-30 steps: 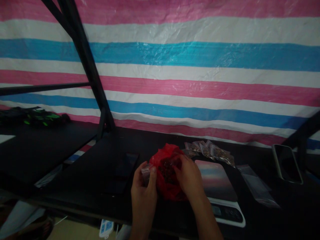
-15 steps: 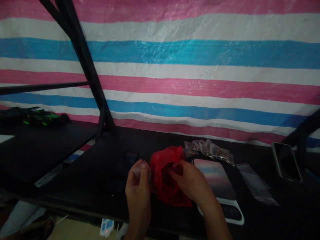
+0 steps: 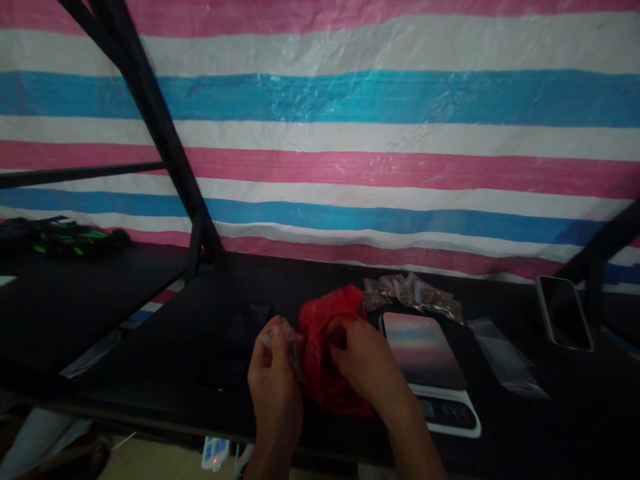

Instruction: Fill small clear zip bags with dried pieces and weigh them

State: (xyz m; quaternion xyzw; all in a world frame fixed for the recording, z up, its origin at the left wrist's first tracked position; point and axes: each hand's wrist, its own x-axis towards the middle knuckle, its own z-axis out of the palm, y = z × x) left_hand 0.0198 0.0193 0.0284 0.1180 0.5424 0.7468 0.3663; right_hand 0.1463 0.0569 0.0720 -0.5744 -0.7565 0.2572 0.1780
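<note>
A red plastic bag (image 3: 325,320) with dark small contents sits on the black table (image 3: 165,347) in front of me. My left hand (image 3: 274,377) is closed on a small clear plastic pouch (image 3: 280,331) just left of the red bag. My right hand (image 3: 367,363) is curled over the bag's open mouth, fingertips pinched inside it; what they hold is hidden.
A white digital scale (image 3: 427,360) with a shiny platform stands right of the bag. Several small filled clear pouches (image 3: 413,293) lie behind it, empty clear pouches (image 3: 505,357) to its right. A phone (image 3: 564,312) leans at far right, a dark phone (image 3: 245,327) lies left. Black frame posts (image 3: 150,120) rise at left.
My left hand with the small pouch has shifted slightly left and away from the red bag. My right hand has stayed at the bag's mouth. The view has tilted slightly.
</note>
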